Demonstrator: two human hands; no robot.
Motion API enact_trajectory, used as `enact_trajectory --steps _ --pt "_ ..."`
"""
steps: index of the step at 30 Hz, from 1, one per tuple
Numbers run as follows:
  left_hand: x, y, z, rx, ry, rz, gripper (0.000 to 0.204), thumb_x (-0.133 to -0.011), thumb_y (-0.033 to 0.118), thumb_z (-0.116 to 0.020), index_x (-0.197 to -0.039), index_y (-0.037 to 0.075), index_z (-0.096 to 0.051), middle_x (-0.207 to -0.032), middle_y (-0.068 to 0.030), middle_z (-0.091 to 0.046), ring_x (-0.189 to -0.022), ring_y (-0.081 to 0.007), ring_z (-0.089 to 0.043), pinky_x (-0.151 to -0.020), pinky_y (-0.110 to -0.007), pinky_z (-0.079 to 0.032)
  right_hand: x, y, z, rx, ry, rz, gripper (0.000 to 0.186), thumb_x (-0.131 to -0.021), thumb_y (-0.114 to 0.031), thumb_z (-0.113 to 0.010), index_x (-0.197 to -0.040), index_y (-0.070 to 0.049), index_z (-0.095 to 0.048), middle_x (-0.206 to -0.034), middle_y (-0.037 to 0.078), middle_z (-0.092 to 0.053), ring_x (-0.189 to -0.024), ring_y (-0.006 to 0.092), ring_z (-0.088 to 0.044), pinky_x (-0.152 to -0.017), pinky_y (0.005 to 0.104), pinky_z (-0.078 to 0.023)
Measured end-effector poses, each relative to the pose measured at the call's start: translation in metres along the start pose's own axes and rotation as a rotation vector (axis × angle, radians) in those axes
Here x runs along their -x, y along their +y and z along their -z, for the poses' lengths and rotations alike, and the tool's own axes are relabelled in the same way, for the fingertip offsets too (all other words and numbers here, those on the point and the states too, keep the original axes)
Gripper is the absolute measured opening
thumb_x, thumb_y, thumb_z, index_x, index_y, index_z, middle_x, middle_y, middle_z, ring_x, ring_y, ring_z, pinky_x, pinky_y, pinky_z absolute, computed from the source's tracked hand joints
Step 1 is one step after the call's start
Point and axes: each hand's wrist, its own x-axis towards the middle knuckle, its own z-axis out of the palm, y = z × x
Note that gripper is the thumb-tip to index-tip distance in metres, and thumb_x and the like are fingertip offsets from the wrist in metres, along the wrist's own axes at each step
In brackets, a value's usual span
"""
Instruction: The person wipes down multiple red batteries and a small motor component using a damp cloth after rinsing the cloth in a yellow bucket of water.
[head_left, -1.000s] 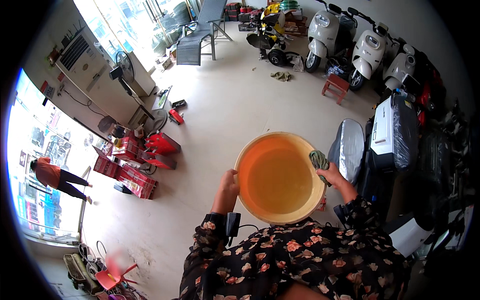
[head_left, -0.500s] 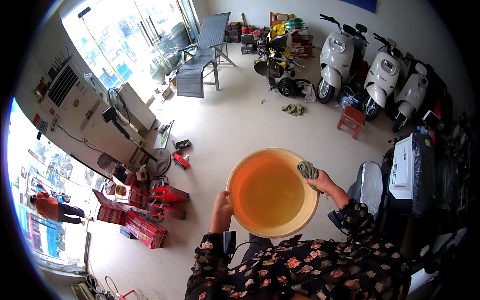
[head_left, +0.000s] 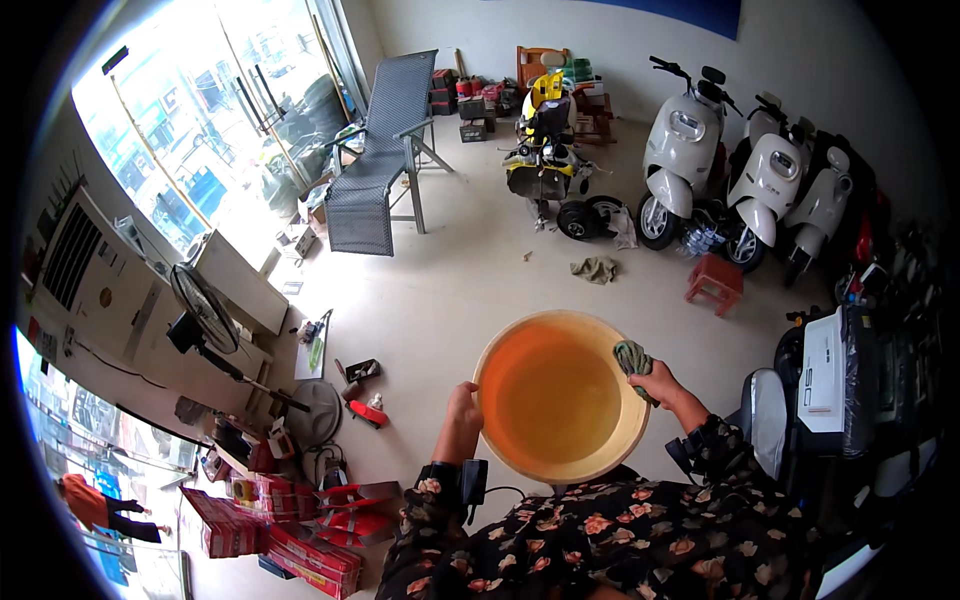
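Observation:
I carry a wide orange-yellow plastic basin (head_left: 550, 400) in front of my body, with liquid in it. My left hand (head_left: 463, 410) grips its left rim, fingers closed around the edge. At the right rim, my right hand (head_left: 655, 382) clutches a crumpled green cloth (head_left: 631, 360) against the basin. My floral sleeves and a black device on each forearm show below.
Ahead on the floor (head_left: 455, 280) lie a rag (head_left: 595, 270) and a red stool (head_left: 715, 283). Scooters (head_left: 680, 170) line the right; a grey lounge chair (head_left: 375, 160) stands ahead. A fan (head_left: 205, 305) and red boxes (head_left: 310, 560) are left, with another person (head_left: 95, 505) beyond.
The room has shifted in the view: the lounge chair appears lower and larger, and the red boxes and other person have slid toward the lower edge. Both hands still hold the basin.

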Motion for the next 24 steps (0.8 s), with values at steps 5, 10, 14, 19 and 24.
enact_trajectory --steps 5,10,14,19,24 --pt "-0.013 0.100 -0.013 -0.648 -0.190 -0.570 0.032 -0.088 0.008 -0.048 -0.117 -0.004 -0.045 -0.094 -0.0088 -0.051 -0.086 -0.0195 -0.050 -0.082 -0.030 -0.044 -0.130 -0.060 -0.055 -0.022 -0.023 0.039 0.035 -0.071 -0.011 -0.069 -0.104 -0.001 -0.063 -0.092 0.008 -0.066 -0.080 0.0179 -0.062 -0.075 0.0331 -0.051" --pt "-0.044 0.220 -0.067 -0.788 -0.147 -0.788 0.028 -0.089 0.022 -0.049 -0.105 0.000 -0.050 -0.090 -0.0082 -0.058 -0.080 -0.0207 -0.052 -0.075 -0.032 -0.043 -0.262 -0.148 -0.096 -0.004 -0.054 0.109 0.033 -0.072 -0.010 -0.069 -0.103 -0.001 -0.063 -0.088 0.006 -0.065 -0.077 0.0156 -0.061 -0.073 0.0325 -0.051" --pt "-0.069 0.304 -0.097 -1.013 -0.054 -0.900 0.036 -0.083 0.005 -0.052 -0.116 -0.008 -0.043 -0.085 -0.0066 -0.056 -0.078 -0.0138 -0.053 -0.073 -0.025 -0.044 -0.357 -0.217 -0.123 0.018 -0.072 0.110 0.039 -0.070 -0.013 -0.069 -0.107 -0.001 -0.062 -0.091 0.008 -0.066 -0.081 0.0178 -0.062 -0.076 0.0338 -0.050" --pt "-0.156 0.407 -0.139 -0.248 -0.029 -0.321 0.036 -0.086 0.013 -0.048 -0.115 -0.007 -0.044 -0.090 -0.0084 -0.058 -0.082 -0.0169 -0.054 -0.076 -0.030 -0.045 -0.454 -0.267 -0.150 0.027 -0.100 0.102 0.043 -0.068 -0.015 -0.070 -0.107 -0.001 -0.061 -0.093 0.011 -0.066 -0.084 0.0212 -0.062 -0.077 0.0344 -0.050" --pt "-0.251 0.534 -0.185 -0.155 0.053 -0.121 0.042 -0.088 0.025 -0.046 -0.115 -0.007 -0.046 -0.105 -0.0127 -0.058 -0.092 -0.0230 -0.056 -0.083 -0.037 -0.046 -0.563 -0.332 -0.174 -0.014 -0.090 0.128 0.044 -0.068 -0.015 -0.070 -0.109 0.000 -0.061 -0.094 0.011 -0.066 -0.084 0.0209 -0.063 -0.077 0.0333 -0.050"
